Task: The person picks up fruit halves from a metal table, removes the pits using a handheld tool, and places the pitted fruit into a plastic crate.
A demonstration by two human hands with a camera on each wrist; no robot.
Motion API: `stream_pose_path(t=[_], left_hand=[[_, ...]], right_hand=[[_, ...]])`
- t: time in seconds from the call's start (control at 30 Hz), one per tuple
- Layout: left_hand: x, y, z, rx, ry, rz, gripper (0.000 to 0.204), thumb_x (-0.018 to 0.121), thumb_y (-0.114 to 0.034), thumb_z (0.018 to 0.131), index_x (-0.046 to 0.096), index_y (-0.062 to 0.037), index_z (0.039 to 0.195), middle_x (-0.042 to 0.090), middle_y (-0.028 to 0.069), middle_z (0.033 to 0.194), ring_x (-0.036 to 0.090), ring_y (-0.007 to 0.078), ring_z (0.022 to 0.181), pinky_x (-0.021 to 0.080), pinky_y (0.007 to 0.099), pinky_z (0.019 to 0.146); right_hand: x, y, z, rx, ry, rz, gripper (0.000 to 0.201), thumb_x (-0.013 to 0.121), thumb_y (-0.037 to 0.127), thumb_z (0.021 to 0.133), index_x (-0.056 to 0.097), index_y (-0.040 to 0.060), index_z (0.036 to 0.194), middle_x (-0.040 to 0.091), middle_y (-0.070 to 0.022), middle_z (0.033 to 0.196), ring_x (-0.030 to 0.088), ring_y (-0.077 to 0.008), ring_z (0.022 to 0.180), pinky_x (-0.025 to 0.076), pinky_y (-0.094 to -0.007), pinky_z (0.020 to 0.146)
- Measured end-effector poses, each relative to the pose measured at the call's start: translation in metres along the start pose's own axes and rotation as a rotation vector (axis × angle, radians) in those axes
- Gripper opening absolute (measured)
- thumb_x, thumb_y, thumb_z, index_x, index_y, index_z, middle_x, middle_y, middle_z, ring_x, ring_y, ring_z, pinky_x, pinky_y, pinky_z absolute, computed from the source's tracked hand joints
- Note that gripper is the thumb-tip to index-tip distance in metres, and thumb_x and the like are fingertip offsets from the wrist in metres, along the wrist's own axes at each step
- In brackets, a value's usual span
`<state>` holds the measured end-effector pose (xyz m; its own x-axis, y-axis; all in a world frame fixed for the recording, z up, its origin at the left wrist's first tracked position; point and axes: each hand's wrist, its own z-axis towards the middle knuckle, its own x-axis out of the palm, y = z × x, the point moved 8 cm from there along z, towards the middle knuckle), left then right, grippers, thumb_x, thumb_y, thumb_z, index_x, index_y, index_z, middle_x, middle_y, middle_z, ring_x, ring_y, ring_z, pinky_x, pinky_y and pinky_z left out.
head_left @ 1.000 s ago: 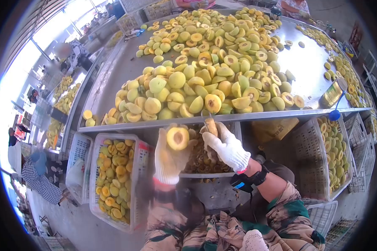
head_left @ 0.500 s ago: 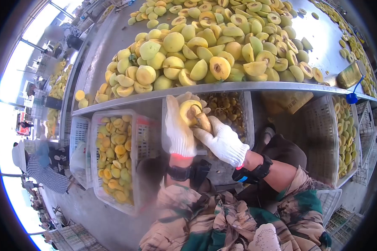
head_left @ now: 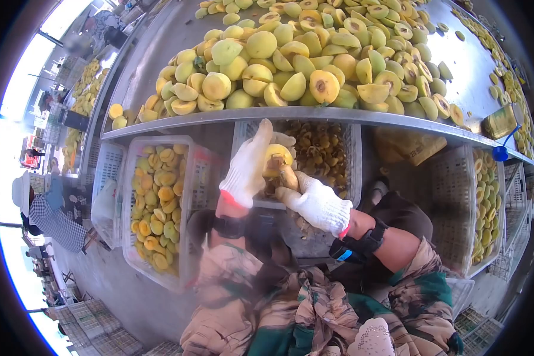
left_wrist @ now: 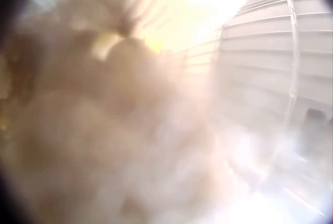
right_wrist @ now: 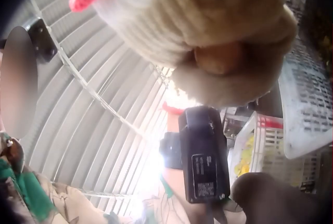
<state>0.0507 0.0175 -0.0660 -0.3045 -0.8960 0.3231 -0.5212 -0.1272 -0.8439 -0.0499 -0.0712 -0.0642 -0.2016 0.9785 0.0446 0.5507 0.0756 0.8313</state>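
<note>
In the head view my left hand (head_left: pixel 246 163), in a white knitted glove, holds a yellow peach half (head_left: pixel 278 153) over a crate, its cut face toward the right hand. The gloved right hand (head_left: pixel 319 204) grips a pitting tool by its short wooden handle (head_left: pixel 288 177). The tool's tip is at the middle of the cut face, hidden by the fruit and handle. In the right wrist view the curled glove fingers (right_wrist: pixel 229 21) wrap the handle, whose rounded end (right_wrist: pixel 218 58) shows between them. The left wrist view is mostly blur.
A metal table (head_left: pixel 231 117) piled with peach halves (head_left: pixel 261 44) stands ahead. Below its edge, a crate (head_left: pixel 355 172) holds brown pits and scraps. Crates of peach halves stand at left (head_left: pixel 187 237) and right (head_left: pixel 474 219). A gold can (head_left: pixel 497 121) sits near the table's right edge.
The cut peach half, first held up apart from the tool, has come against it and turned toward the right hand. The left hand has tilted rightward over the crate.
</note>
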Motion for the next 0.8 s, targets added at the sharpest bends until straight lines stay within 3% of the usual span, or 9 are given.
stream_pose_path(t=[0.07, 0.13, 0.23, 0.27, 0.37, 0.43, 0.57, 0.7, 0.8], left_hand=[[0.007, -0.005, -0.006, 0.122, 0.019, -0.188, 0.063, 0.035, -0.054, 0.103, 0.059, 0.0033, 0.116, 0.066, 0.0137, 0.095, 0.066, 0.0229, 0.081, 0.058, 0.0357, 0.07], [0.002, 0.0, -0.021, 0.227, -0.119, -0.074, 0.063, 0.037, -0.054, 0.103, 0.061, 0.0036, 0.113, 0.066, 0.0133, 0.095, 0.066, 0.0215, 0.082, 0.056, 0.0331, 0.07], [-0.013, 0.008, -0.026, 0.244, -0.407, -0.041, 0.06, 0.041, -0.047, 0.102, 0.069, 0.0038, 0.09, 0.068, 0.0133, 0.076, 0.066, 0.0217, 0.063, 0.054, 0.0315, 0.061], [-0.013, 0.007, -0.028, 0.231, -0.435, -0.025, 0.06, 0.041, -0.048, 0.102, 0.07, 0.0035, 0.088, 0.068, 0.013, 0.075, 0.066, 0.0212, 0.062, 0.054, 0.031, 0.06], [-0.013, -0.002, -0.033, 0.282, -0.52, 0.098, 0.064, 0.04, -0.049, 0.102, 0.07, 0.0032, 0.082, 0.069, 0.0128, 0.073, 0.064, 0.0199, 0.058, 0.053, 0.0298, 0.058], [-0.009, -0.002, -0.036, 0.209, -0.414, 0.069, 0.068, 0.039, -0.052, 0.101, 0.07, 0.0041, 0.081, 0.071, 0.014, 0.075, 0.065, 0.0198, 0.059, 0.053, 0.0291, 0.058], [-0.008, 0.025, -0.018, 0.081, -0.171, -0.121, 0.07, 0.041, -0.058, 0.099, 0.069, 0.0051, 0.092, 0.069, 0.0149, 0.076, 0.065, 0.0233, 0.058, 0.054, 0.032, 0.055], [-0.014, 0.047, 0.004, 0.086, -0.237, -0.155, 0.069, 0.041, -0.059, 0.099, 0.068, 0.0049, 0.096, 0.068, 0.0152, 0.077, 0.065, 0.0239, 0.059, 0.055, 0.0332, 0.056], [-0.008, 0.027, -0.012, 0.053, -0.289, -0.063, 0.065, 0.042, -0.056, 0.1, 0.067, 0.0046, 0.098, 0.068, 0.0152, 0.079, 0.065, 0.024, 0.062, 0.055, 0.0352, 0.057]], right_hand=[[0.002, -0.002, -0.003, 0.048, 0.064, 0.147, 0.051, 0.062, 0.042, 0.089, 0.056, 0.0041, 0.123, 0.068, -0.013, 0.088, 0.066, -0.0203, 0.067, 0.052, -0.0319, 0.064], [0.009, -0.01, 0.003, 0.029, 0.111, 0.275, 0.048, 0.061, 0.04, 0.089, 0.057, 0.0042, 0.121, 0.066, -0.0096, 0.083, 0.064, -0.0167, 0.064, 0.051, -0.0301, 0.06], [0.012, -0.017, 0.01, 0.018, 0.029, -0.032, 0.042, 0.06, 0.035, 0.089, 0.056, 0.0031, 0.116, 0.064, -0.0077, 0.08, 0.062, -0.0163, 0.06, 0.05, -0.0295, 0.056], [0.01, -0.013, 0.013, -0.159, -0.068, -0.15, 0.038, 0.06, 0.032, 0.089, 0.056, 0.0028, 0.113, 0.063, -0.0066, 0.079, 0.06, -0.0155, 0.058, 0.049, -0.0289, 0.054], [0.018, -0.016, 0.004, 0.043, 0.096, 0.091, 0.033, 0.061, 0.032, 0.089, 0.055, 0.0048, 0.108, 0.06, -0.0049, 0.076, 0.058, -0.0145, 0.055, 0.047, -0.0281, 0.051], [0.033, -0.014, -0.008, 0.151, 0.326, 0.47, 0.021, 0.061, 0.029, 0.094, 0.053, 0.0091, 0.094, 0.045, 0.0039, 0.063, 0.04, -0.0083, 0.041, 0.031, -0.0247, 0.037], [0.038, -0.014, -0.013, 0.259, 0.52, 0.735, 0.021, 0.059, 0.026, 0.098, 0.055, 0.0064, 0.09, 0.04, 0.0065, 0.056, 0.033, -0.0057, 0.036, 0.029, -0.0235, 0.034], [0.038, -0.024, -0.009, 0.29, 0.693, 1.079, 0.025, 0.054, 0.028, 0.101, 0.058, 0.004, 0.095, 0.038, 0.008, 0.057, 0.03, -0.0036, 0.036, 0.028, -0.0227, 0.034], [0.035, -0.024, -0.007, 0.22, 0.739, 1.06, 0.027, 0.052, 0.029, 0.102, 0.058, 0.0033, 0.098, 0.039, 0.0074, 0.06, 0.031, -0.0037, 0.037, 0.028, -0.0227, 0.034]])
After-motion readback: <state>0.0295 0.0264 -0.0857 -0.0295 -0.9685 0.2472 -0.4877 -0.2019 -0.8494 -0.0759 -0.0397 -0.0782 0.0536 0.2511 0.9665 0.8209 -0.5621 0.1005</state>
